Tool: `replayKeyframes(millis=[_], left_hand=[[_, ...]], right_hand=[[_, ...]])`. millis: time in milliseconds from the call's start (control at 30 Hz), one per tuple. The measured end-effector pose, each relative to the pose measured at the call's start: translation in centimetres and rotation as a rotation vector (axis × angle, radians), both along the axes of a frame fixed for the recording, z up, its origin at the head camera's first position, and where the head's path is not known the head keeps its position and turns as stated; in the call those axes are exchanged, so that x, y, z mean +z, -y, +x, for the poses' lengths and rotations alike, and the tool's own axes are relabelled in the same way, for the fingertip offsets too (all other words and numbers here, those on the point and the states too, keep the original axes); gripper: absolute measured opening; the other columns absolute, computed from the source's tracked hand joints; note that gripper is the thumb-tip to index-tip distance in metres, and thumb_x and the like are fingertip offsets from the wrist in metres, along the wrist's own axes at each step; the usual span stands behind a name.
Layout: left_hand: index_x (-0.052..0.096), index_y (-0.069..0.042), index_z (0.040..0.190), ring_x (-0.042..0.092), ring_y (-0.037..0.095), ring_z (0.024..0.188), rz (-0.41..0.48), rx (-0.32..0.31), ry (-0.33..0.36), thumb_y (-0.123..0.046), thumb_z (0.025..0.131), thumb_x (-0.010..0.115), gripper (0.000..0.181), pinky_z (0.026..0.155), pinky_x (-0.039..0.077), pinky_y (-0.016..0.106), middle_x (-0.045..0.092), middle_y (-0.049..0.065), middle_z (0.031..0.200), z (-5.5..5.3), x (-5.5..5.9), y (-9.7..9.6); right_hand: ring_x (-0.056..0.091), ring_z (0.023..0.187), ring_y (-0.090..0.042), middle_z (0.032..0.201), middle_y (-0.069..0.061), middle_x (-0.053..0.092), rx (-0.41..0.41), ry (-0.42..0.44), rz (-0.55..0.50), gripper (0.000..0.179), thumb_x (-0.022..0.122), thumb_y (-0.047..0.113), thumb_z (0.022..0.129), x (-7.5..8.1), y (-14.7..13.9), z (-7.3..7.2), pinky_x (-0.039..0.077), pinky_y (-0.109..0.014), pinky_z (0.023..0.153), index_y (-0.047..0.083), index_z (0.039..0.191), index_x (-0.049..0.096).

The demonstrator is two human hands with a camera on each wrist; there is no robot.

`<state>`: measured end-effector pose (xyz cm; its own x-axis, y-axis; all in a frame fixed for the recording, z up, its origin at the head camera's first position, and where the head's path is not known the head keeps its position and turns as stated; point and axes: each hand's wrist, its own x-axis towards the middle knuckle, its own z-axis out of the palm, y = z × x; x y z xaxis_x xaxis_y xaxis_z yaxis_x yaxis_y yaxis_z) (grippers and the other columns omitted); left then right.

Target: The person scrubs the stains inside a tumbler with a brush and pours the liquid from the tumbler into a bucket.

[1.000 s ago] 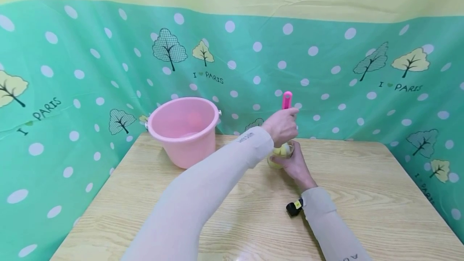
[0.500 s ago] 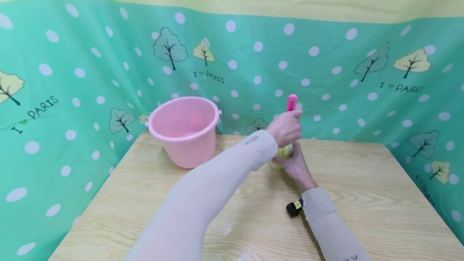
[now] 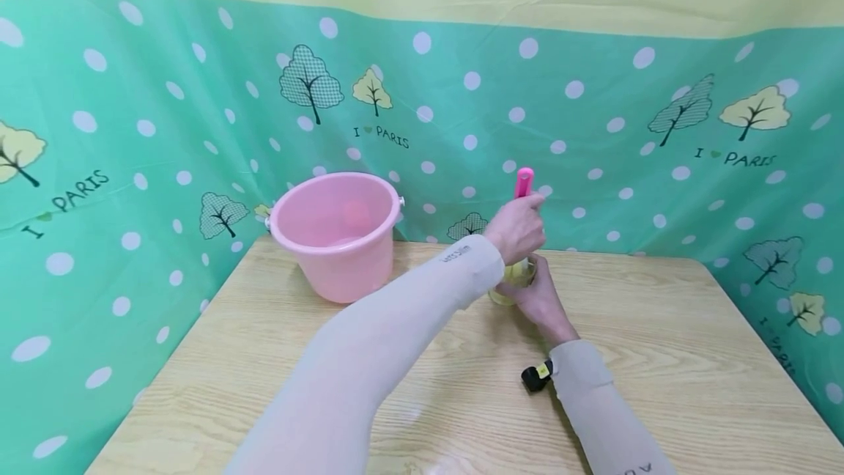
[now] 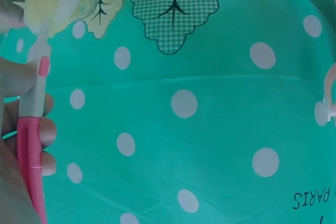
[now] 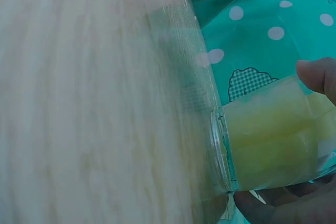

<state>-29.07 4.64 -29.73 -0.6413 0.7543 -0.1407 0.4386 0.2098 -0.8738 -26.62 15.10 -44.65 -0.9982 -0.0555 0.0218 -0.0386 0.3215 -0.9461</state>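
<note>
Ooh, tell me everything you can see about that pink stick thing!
The pink-handled tool looks like plastic: a ribbed grip, then a pale neck with a small pink patch. It stands roughly upright, pink end up. The left hand grips it. The neck narrows down to the clear glass's mouth, meeting something yellow and white.

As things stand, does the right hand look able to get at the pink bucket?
Probably not directly: the right hand is holding the glass, and the left forearm crosses between it and the pink bucket, although the bucket's mouth looks open.
</note>
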Motion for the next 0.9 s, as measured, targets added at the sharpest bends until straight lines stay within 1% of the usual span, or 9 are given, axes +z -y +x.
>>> replayKeyframes(millis=[67, 100, 167, 267, 400, 600, 767, 900], left_hand=[[0.066, -0.021, 0.113, 0.057, 0.02, 0.102, 0.0, 0.015, 0.003, -0.026, 0.093, 0.055, 0.023, 0.109, 0.014, 0.042, 0.069, -0.003, 0.105, 0.0, 0.1, 0.2], [0.066, -0.021, 0.114, 0.057, 0.02, 0.104, 0.001, 0.023, 0.007, -0.026, 0.093, 0.055, 0.024, 0.109, 0.014, 0.042, 0.069, -0.003, 0.106, 0.0, 0.2, 0.3], [0.065, -0.021, 0.115, 0.056, 0.02, 0.104, 0.007, 0.034, 0.019, -0.026, 0.094, 0.055, 0.025, 0.109, 0.015, 0.042, 0.069, -0.003, 0.108, -0.1, 0.2, 0.5], [0.066, -0.022, 0.116, 0.056, 0.018, 0.098, 0.015, 0.04, 0.036, -0.027, 0.093, 0.055, 0.025, 0.101, 0.021, 0.038, 0.069, -0.004, 0.107, -0.1, 0.4, 0.8], [0.067, -0.023, 0.114, 0.055, 0.016, 0.093, 0.032, 0.03, 0.053, -0.027, 0.092, 0.056, 0.025, 0.099, 0.022, 0.037, 0.07, -0.005, 0.105, -0.1, 0.5, 1.1], [0.068, -0.023, 0.112, 0.055, 0.016, 0.094, 0.038, 0.024, 0.069, -0.028, 0.09, 0.057, 0.025, 0.099, 0.022, 0.037, 0.07, -0.006, 0.103, 0.0, 0.8, 1.4], [0.067, -0.023, 0.111, 0.054, 0.015, 0.095, 0.037, 0.022, 0.091, -0.027, 0.088, 0.056, 0.025, 0.1, 0.022, 0.036, 0.069, -0.007, 0.103, 0.3, 0.8, 1.4], [0.067, -0.023, 0.109, 0.053, 0.015, 0.095, 0.039, 0.022, 0.091, -0.029, 0.088, 0.055, 0.025, 0.101, 0.021, 0.036, 0.068, -0.007, 0.102, 0.5, 0.8, 1.4]], right_hand=[[0.012, 0.142, -0.035, 0.156, -0.018, 0.012, 0.001, 0.008, 0.004, 0.099, 0.081, 0.031, 0.076, 0.1, 0.0, 0.0, 0.015, -0.052, 0.113, 0.01, 0.148, 0.016], [0.013, 0.142, -0.036, 0.156, -0.018, 0.012, 0.002, 0.01, 0.004, 0.098, 0.08, 0.031, 0.076, 0.1, 0.0, 0.0, 0.016, -0.052, 0.113, 0.009, 0.147, 0.016], [0.016, 0.141, -0.036, 0.155, -0.018, 0.014, 0.002, 0.015, 0.008, 0.097, 0.08, 0.03, 0.077, 0.1, 0.0, 0.0, 0.019, -0.051, 0.112, 0.008, 0.147, 0.016], [0.018, 0.14, -0.035, 0.154, -0.018, 0.016, 0.0, 0.026, 0.013, 0.098, 0.08, 0.031, 0.077, 0.2, 0.0, 0.0, 0.021, -0.051, 0.111, 0.007, 0.147, 0.015], [0.017, 0.141, -0.035, 0.154, -0.019, 0.016, -0.001, 0.041, 0.027, 0.1, 0.079, 0.032, 0.077, 0.5, 0.0, 0.1, 0.022, -0.052, 0.111, 0.008, 0.148, 0.014], [0.017, 0.141, -0.035, 0.154, -0.019, 0.016, 0.002, 0.05, 0.045, 0.101, 0.079, 0.035, 0.077, 0.6, 0.0, 0.1, 0.021, -0.053, 0.111, 0.01, 0.149, 0.012], [0.021, 0.14, -0.035, 0.153, -0.019, 0.018, -0.001, 0.059, 0.048, 0.103, 0.079, 0.038, 0.076, 0.4, 0.0, 0.2, 0.023, -0.053, 0.11, 0.011, 0.149, 0.012], [0.026, 0.137, -0.035, 0.15, -0.02, 0.023, -0.002, 0.049, 0.036, 0.101, 0.079, 0.034, 0.077, 0.3, 0.0, 0.2, 0.026, -0.051, 0.11, 0.01, 0.149, 0.012]])
